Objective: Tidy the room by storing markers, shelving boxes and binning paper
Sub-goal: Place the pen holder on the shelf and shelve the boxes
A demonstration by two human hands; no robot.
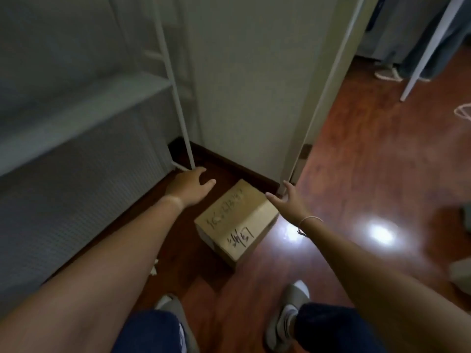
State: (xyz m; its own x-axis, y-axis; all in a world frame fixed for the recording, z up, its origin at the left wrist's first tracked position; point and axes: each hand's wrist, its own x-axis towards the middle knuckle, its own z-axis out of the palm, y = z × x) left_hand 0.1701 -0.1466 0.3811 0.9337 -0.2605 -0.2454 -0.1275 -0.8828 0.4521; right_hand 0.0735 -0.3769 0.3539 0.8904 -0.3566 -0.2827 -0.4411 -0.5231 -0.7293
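A brown cardboard box [235, 220] with black handwriting on its top lies on the wooden floor near the wall's dark skirting. My left hand [190, 186] hovers above the box's far left side, fingers spread, holding nothing. My right hand [288, 201] hovers over the box's far right corner, fingers apart and empty, with a thin white band on the wrist. Neither hand touches the box. A white metal shelf unit [84, 105] stands to the left, its perforated shelves bare.
A white wall [254, 85] rises behind the box, with a doorway to the right. A small scrap of white paper [153, 270] lies by the shelf's foot. Another person's legs and a shoe [388, 73] stand far right beside a white leg. My feet are below.
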